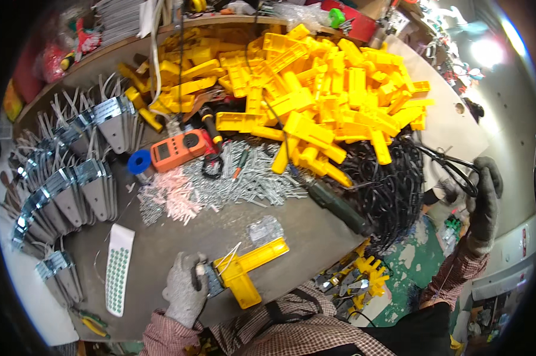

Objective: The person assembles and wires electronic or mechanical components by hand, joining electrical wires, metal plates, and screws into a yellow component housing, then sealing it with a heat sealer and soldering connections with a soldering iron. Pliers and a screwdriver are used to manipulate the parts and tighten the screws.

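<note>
At the bench's front edge my left hand [186, 288], in a grey glove, is closed on the edge of a small grey metal bracket [215, 280]. This bracket lies against a yellow plastic housing [244, 286], and a white wire loop stands up from the housing. A second yellow housing [263, 254] touches it and points to the upper right. Out at the far right, my right hand [485, 202], also gloved, is raised and closed around a looped black cable [452, 166]. Beside the cable is a tangled heap of black cables [384, 196].
Yellow housings [333, 89] are piled at the back. Screws [244, 178], pink sleeves [176, 193], an orange multimeter [179, 151] and a dark green power screwdriver [336, 204] lie mid-bench. Grey metal brackets with wires [66, 190] stand at left, near a sticker sheet [119, 270] and pliers [93, 325].
</note>
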Tool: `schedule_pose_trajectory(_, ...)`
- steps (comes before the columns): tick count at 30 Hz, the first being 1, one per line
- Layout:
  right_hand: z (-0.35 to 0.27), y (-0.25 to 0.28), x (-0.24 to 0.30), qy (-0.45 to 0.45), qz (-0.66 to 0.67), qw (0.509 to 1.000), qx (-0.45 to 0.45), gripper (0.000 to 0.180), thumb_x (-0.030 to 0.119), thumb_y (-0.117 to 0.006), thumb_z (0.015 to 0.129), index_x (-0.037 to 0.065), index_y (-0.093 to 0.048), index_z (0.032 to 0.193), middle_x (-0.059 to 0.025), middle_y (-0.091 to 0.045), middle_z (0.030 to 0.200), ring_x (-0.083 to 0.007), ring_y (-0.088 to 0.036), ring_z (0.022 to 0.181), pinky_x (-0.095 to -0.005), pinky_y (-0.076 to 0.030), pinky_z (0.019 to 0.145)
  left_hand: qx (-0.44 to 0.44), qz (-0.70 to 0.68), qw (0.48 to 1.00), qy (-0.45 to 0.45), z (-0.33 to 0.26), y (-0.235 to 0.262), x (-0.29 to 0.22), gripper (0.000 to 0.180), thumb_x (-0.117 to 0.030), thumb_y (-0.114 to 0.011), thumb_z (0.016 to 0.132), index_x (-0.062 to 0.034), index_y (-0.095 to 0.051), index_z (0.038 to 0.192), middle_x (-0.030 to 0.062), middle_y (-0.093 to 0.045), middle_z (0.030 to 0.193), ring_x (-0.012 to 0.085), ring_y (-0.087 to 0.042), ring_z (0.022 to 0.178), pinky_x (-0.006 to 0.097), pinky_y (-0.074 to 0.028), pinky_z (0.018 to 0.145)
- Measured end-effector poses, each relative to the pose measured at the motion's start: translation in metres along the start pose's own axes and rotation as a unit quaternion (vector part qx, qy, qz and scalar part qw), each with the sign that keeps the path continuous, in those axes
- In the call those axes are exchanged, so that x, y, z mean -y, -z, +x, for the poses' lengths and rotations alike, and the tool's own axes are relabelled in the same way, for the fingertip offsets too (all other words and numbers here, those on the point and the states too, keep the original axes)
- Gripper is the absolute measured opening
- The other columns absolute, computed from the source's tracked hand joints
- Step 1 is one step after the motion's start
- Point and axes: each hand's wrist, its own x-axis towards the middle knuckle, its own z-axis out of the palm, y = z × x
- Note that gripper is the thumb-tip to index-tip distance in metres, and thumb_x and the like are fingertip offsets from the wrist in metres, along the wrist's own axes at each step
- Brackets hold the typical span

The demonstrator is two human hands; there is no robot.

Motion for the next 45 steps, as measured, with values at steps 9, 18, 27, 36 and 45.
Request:
schedule_pose_trajectory(9, -0.034, -0.204, -0.084, -0.249, 0.355, 0.898, 0.072, 0.030, 0.023, -0.051, 0.103, 0.001, -0.054, 0.122, -0.0098, -0.064, 0.099, -0.0179, -0.067, 0.084, -0.0257, -0.058, 0.068, -0.024, 0.024, 0.999, 0.019, -0.024, 0.003, -0.002, 0.022, 0.004, -0.054, 0.082, -0.0050, -0.055, 0.102, 0.0181, -0.056, 0.093, 0.0403, -0.059, 0.086, 0.046, -0.048, 0.076)
schedule_pose_trajectory(18, -0.079, -0.192, -0.113, 0.200, -0.253, 0.844, 0.430, 0.041, 0.002, -0.068, 0.076, 0.010, -0.066, 0.117, -0.0120, -0.058, 0.117, -0.0321, -0.054, 0.107, -0.0420, -0.046, 0.091, -0.005, 0.066, 0.997, 0.047, -0.027, 0.006, 0.001, 0.012, -0.004, -0.051, 0.090, -0.0037, -0.055, 0.101, 0.0190, -0.056, 0.093, 0.0402, -0.058, 0.083, 0.046, -0.048, 0.073)
schedule_pose_trajectory(27, -0.067, -0.216, -0.122, 0.219, 0.032, 0.664, 0.714, 0.016, 0.012, -0.063, 0.086, 0.007, -0.061, 0.101, -0.0093, -0.061, 0.103, -0.0275, -0.057, 0.108, -0.0420, -0.045, 0.097, 0.026, 0.015, 0.999, 0.025, -0.009, 0.027, -0.001, 0.014, -0.012, -0.053, 0.094, -0.0046, -0.059, 0.105, 0.0171, -0.057, 0.091, 0.0376, -0.059, 0.084, 0.043, -0.049, 0.075)
schedule_pose_trajectory(36, -0.109, -0.330, -0.092, -0.175, 0.109, 0.801, 0.561, 0.033, 0.031, -0.063, 0.093, 0.005, -0.063, 0.113, -0.0076, -0.064, 0.099, -0.0208, -0.063, 0.089, -0.0317, -0.048, 0.081, 0.026, -0.498, 0.831, 0.246, 0.051, 0.004, -0.008, 0.021, -0.006, -0.062, 0.094, 0.0016, -0.062, 0.112, 0.0066, -0.067, 0.102, 0.0122, -0.064, 0.095, 0.025, -0.052, 0.087)
schedule_pose_trajectory(45, -0.118, -0.339, -0.100, -0.088, 0.104, 0.838, 0.529, 0.019, 0.017, -0.069, 0.085, 0.006, -0.067, 0.100, -0.0102, -0.063, 0.084, -0.0217, -0.065, 0.071, -0.0309, -0.050, 0.066, 0.057, -0.507, 0.798, 0.320, 0.051, 0.006, -0.002, 0.028, -0.011, -0.067, 0.093, 0.0018, -0.062, 0.117, 0.0082, -0.069, 0.107, 0.0124, -0.063, 0.100, 0.026, -0.051, 0.087)
